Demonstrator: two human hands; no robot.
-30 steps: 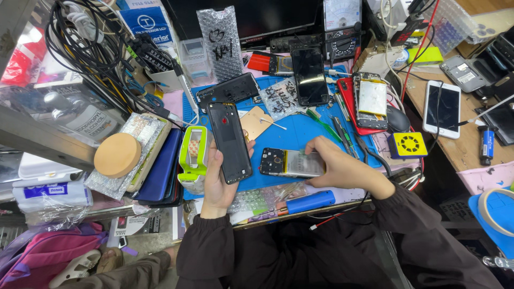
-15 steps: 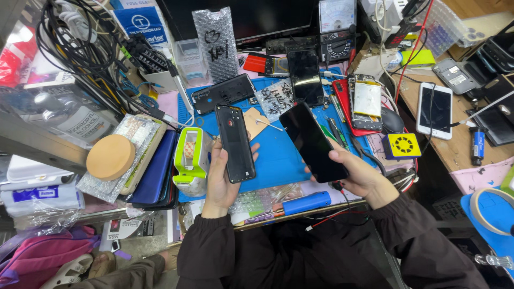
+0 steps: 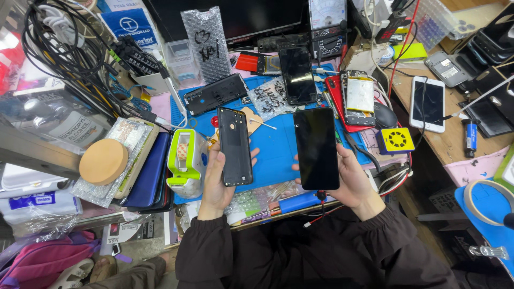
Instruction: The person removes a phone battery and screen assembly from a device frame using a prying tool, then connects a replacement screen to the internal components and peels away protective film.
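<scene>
Two hands: left (image 3: 217,179) grips back cover (image 3: 234,145), right (image 3: 350,182) phone (image 3: 316,148).

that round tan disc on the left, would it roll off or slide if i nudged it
The round tan disc lies flat, so it probably would not roll unless tipped onto its edge. It sits on a bubble-wrap packet, which may make it shift or tilt. It looks stiff and fairly light, though its material is unclear.

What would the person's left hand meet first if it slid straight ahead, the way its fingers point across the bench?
Probably the black phone back cover lying on the blue mat, up beyond the left hand and the dark back cover it holds. Depth is hard to judge from above.
</scene>
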